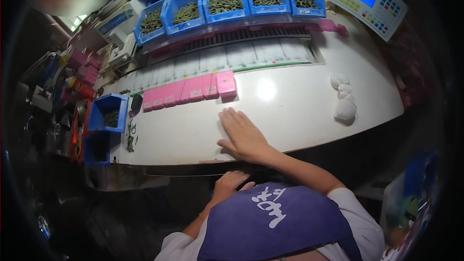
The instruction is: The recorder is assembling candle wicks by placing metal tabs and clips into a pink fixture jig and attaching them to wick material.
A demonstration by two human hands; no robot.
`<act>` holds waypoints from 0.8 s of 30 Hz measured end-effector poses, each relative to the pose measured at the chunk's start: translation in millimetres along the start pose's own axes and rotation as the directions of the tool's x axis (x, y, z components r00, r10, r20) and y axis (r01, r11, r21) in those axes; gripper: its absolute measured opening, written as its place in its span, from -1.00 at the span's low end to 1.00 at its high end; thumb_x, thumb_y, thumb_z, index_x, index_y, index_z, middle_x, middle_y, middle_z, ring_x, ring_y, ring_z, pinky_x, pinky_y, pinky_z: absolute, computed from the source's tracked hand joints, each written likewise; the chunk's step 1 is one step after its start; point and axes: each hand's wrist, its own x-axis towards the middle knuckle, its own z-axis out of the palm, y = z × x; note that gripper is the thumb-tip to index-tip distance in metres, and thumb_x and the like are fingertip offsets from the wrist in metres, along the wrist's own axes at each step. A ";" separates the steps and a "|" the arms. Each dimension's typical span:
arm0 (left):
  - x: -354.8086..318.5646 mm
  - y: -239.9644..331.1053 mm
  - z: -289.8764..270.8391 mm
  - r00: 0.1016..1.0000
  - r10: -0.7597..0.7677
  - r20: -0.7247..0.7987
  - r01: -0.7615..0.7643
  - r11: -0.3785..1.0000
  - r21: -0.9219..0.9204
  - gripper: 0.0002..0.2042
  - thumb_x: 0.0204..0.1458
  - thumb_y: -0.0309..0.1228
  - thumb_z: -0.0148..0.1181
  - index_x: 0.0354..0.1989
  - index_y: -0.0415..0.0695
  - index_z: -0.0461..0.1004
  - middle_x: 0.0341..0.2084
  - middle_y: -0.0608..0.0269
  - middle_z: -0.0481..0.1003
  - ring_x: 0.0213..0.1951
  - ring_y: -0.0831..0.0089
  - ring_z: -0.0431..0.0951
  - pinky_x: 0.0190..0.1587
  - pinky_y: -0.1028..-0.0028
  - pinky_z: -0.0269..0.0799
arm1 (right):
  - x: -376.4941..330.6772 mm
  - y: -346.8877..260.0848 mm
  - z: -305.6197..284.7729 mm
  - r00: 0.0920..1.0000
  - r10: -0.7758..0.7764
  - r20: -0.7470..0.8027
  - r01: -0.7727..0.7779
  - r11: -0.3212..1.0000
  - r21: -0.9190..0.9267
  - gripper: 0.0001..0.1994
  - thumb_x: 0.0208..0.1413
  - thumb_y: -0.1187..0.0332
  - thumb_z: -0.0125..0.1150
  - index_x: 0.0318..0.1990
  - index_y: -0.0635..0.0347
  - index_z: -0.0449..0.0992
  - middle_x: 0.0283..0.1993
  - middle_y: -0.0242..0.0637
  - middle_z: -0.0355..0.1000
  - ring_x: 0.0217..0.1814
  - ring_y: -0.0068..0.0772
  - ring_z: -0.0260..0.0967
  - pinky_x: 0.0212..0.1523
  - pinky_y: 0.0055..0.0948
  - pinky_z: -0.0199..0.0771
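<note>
My right hand (241, 134) lies flat on the white tabletop (290, 113), fingers stretched out and thumb spread, holding nothing. Just beyond its fingertips, a pink box (225, 84) stands at the right end of a row of slim pink boxes (181, 91). Below the table's front edge is my left hand (231, 182), in front of the purple apron (290, 217). Its fingers are extended with the thumb apart, and I see nothing in it. A tied white bundle (344, 97), soft like cloth or yarn, rests on the right of the tabletop.
Blue bins (227, 15) of dark green twisted pieces line the back, behind a dark slotted strip (246, 38). A control panel (369, 0) with a blue screen stands at the back right. More blue bins (108, 97) and a loose green piece (130, 137) are at left.
</note>
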 end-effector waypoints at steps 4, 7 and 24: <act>-14.5 6.2 -1.8 0.993 -0.095 0.068 0.101 0.990 -0.096 -0.76 0.06 -0.28 0.33 -0.21 -0.19 0.65 -0.28 0.05 0.64 -0.16 0.21 0.64 -0.09 0.34 0.53 | 45.6 -29.2 44.8 0.979 -0.206 -0.003 0.205 0.972 0.113 -0.30 0.29 -0.02 0.00 0.35 0.41 0.13 0.42 0.18 0.09 0.54 0.09 -0.07 0.51 -0.06 -0.14; -22.3 5.1 -8.0 0.962 -0.211 0.176 0.254 0.925 -0.281 -0.75 0.09 -0.30 0.31 -0.18 -0.23 0.65 -0.29 0.05 0.65 -0.18 0.31 0.65 -0.10 0.38 0.51 | 54.9 -45.8 56.5 0.927 -0.373 0.049 0.356 0.912 0.202 -0.36 0.29 0.00 0.01 0.30 0.38 0.20 0.40 0.15 0.13 0.52 0.06 -0.01 0.51 -0.08 -0.09; 173.9 -14.6 -64.5 0.870 0.053 -0.490 0.041 0.983 0.178 -0.54 0.06 -0.14 0.34 0.01 -0.22 0.53 -0.24 0.01 0.50 -0.19 0.28 0.50 -0.13 0.31 0.43 | -108.2 1.3 -6.8 0.954 -0.284 -0.091 0.298 0.926 0.230 -0.47 -0.13 0.49 0.28 0.12 0.01 0.51 -0.38 -0.29 0.52 -0.37 -0.19 0.52 -0.38 -0.26 0.54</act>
